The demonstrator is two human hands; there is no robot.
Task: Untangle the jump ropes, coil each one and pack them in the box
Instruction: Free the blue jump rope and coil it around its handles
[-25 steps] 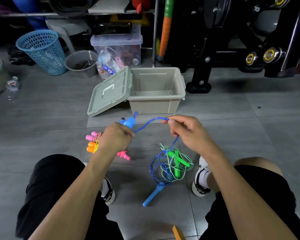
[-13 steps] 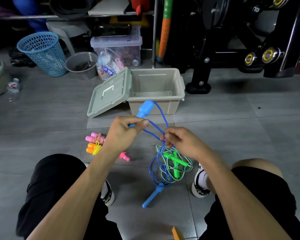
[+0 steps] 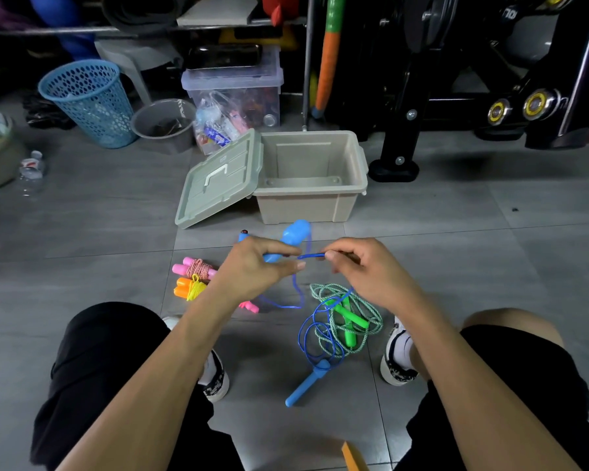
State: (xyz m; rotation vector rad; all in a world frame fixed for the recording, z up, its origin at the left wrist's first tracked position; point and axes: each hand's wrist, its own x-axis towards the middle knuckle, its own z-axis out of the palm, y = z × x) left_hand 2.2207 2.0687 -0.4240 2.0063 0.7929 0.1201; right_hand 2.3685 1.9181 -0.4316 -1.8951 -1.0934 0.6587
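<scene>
Left hand (image 3: 259,266) clamped round the blue handle (image 3: 291,237), right hand (image 3: 364,270) pinching the blue rope (image 3: 310,255) just beside it, both hovering in front of the open box (image 3: 312,176). Rope trails down through the green rope (image 3: 351,317) heap on the floor, where the second blue handle (image 3: 306,384) lies. Risk here: pull too hard and the green one drags along or knots tighter. No readable writing anywhere; labels too blurred

Left hand (image 3: 255,266) grips blue handle (image 3: 295,234); right hand (image 3: 364,266) pinches blue rope (image 3: 312,255)
</scene>
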